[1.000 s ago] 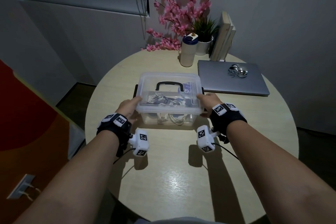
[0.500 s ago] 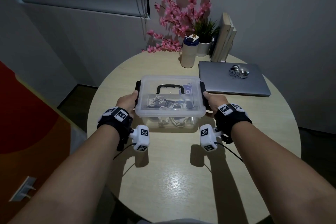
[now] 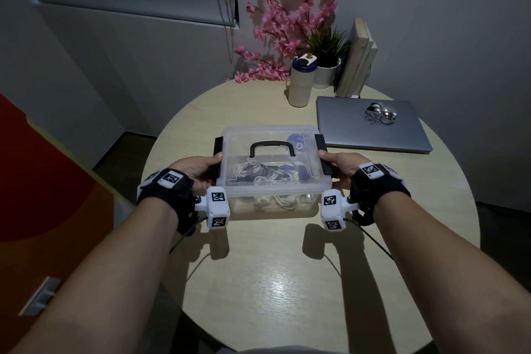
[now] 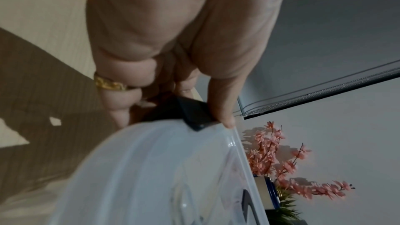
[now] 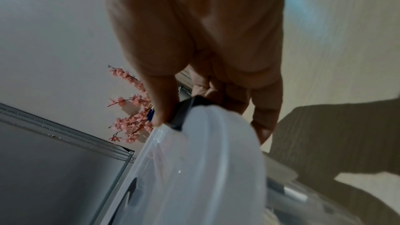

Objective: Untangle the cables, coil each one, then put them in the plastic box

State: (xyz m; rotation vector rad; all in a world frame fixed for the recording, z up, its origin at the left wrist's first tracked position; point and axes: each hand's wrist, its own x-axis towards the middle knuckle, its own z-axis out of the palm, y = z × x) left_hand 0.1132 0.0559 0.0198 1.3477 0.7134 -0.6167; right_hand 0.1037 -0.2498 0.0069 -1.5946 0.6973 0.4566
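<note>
Now both hands, left hand [image 3: 198, 169] and right hand [image 3: 342, 162], pinch clear plastic box's [image 3: 270, 181] black latches.

Left grip [image 4: 173, 57] pinches a black latch [image 4: 192, 115] at the clear box [image 4: 151, 177] lid's edge; pink flowers [image 4: 281, 165] beyond it, bench [image 4: 43, 32] beneath.

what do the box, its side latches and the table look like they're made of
Plastic box: clear glossy plastic, cables visible through it. Side latches: opaque black, probably plastic. Table: pale wood-grain top with a sheen, wood or laminate.
</note>
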